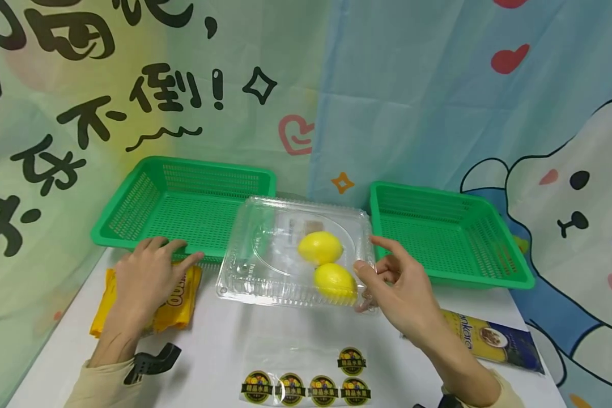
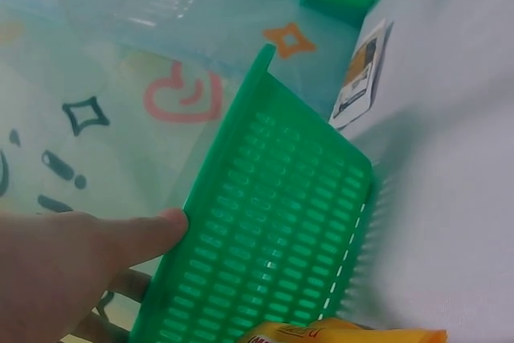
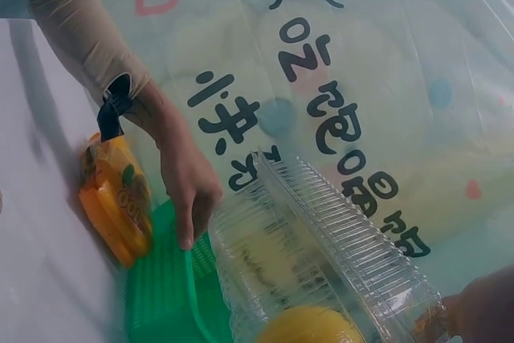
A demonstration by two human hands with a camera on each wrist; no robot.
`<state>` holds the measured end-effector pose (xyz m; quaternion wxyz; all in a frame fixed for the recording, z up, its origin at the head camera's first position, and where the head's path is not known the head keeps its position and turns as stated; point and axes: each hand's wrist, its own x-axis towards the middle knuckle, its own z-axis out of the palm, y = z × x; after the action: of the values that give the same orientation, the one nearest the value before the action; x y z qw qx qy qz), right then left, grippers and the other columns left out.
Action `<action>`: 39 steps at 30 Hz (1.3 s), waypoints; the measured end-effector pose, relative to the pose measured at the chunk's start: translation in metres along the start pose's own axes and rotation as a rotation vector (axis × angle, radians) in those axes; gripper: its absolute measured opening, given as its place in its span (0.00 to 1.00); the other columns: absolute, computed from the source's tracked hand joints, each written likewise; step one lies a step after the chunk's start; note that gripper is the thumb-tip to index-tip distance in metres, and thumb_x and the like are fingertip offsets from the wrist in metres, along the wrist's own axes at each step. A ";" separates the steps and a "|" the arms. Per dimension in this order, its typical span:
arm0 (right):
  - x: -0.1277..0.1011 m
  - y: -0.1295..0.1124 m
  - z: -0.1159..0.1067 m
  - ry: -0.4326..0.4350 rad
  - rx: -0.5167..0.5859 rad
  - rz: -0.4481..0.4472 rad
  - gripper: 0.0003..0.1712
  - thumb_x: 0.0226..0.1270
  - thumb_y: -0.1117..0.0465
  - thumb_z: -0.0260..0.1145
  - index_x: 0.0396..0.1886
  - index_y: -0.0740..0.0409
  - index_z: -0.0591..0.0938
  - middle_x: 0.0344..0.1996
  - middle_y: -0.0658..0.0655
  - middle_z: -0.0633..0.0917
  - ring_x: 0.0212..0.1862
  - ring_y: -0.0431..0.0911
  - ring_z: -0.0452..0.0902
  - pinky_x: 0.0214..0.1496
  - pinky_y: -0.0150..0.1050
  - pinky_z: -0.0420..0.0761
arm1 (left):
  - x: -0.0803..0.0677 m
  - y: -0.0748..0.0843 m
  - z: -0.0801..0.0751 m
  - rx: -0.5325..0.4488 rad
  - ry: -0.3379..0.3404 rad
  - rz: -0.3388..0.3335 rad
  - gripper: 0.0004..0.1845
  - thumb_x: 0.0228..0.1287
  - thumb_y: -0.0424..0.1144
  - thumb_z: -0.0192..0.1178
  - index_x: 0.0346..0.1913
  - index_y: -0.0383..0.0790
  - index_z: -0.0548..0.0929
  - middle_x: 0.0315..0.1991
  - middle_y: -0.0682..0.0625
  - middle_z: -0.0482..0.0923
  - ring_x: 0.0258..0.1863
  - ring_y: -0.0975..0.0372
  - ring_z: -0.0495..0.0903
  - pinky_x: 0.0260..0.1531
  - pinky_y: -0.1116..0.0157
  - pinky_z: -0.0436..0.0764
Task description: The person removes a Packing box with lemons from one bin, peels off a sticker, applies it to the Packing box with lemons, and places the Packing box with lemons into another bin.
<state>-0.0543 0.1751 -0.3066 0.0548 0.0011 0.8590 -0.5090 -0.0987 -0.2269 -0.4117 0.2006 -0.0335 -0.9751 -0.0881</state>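
Observation:
My right hand (image 1: 405,289) grips the right edge of a clear plastic clamshell box (image 1: 272,238), which is tilted and raised above the table. Two yellow lemons (image 1: 320,247) lie together in its right half. In the right wrist view, one lemon (image 3: 309,327) shows at the bottom of the box. My left hand (image 1: 150,277) holds the front rim of the left green basket (image 1: 209,165); in the left wrist view its thumb (image 2: 152,234) presses the rim and the other fingers are partly hidden behind it. Beneath that hand lies a yellow snack bag (image 1: 181,300).
Another green basket (image 1: 423,191) stands at the back right. A blue-and-yellow packet (image 1: 489,338) lies in front of it. Near the table's front is a clear sheet with several round fruit stickers (image 1: 323,390). A printed curtain (image 1: 403,102) hangs behind the table.

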 end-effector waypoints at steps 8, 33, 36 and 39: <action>-0.006 0.007 -0.006 -0.006 0.049 0.019 0.38 0.77 0.51 0.67 0.80 0.52 0.64 0.42 0.67 0.80 0.32 0.53 0.85 0.32 0.46 0.89 | 0.000 -0.001 0.000 -0.006 -0.008 -0.008 0.30 0.63 0.62 0.70 0.51 0.38 0.91 0.48 0.32 0.87 0.47 0.36 0.85 0.24 0.44 0.82; -0.011 0.035 -0.009 -0.012 0.046 0.070 0.37 0.78 0.51 0.66 0.80 0.53 0.63 0.44 0.69 0.81 0.32 0.53 0.86 0.32 0.45 0.90 | 0.001 -0.002 0.001 -0.016 -0.004 0.000 0.29 0.63 0.61 0.71 0.51 0.38 0.91 0.49 0.33 0.87 0.49 0.36 0.85 0.19 0.47 0.80; -0.009 0.041 -0.009 -0.008 0.048 0.074 0.37 0.78 0.52 0.66 0.80 0.53 0.63 0.44 0.68 0.81 0.33 0.53 0.86 0.32 0.45 0.90 | 0.001 -0.002 0.002 -0.018 -0.001 0.001 0.29 0.63 0.61 0.71 0.50 0.38 0.91 0.49 0.33 0.87 0.49 0.36 0.85 0.19 0.47 0.80; -0.008 0.046 -0.008 -0.005 0.049 0.079 0.37 0.78 0.52 0.66 0.80 0.53 0.63 0.43 0.67 0.81 0.33 0.52 0.86 0.32 0.45 0.90 | 0.001 -0.003 0.003 -0.016 0.006 0.005 0.28 0.63 0.61 0.71 0.50 0.38 0.91 0.48 0.33 0.87 0.48 0.36 0.85 0.18 0.47 0.79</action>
<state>-0.0448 0.2048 -0.3424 0.0773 0.0351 0.8455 -0.5272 -0.1010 -0.2290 -0.4141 0.2033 -0.0374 -0.9737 -0.0957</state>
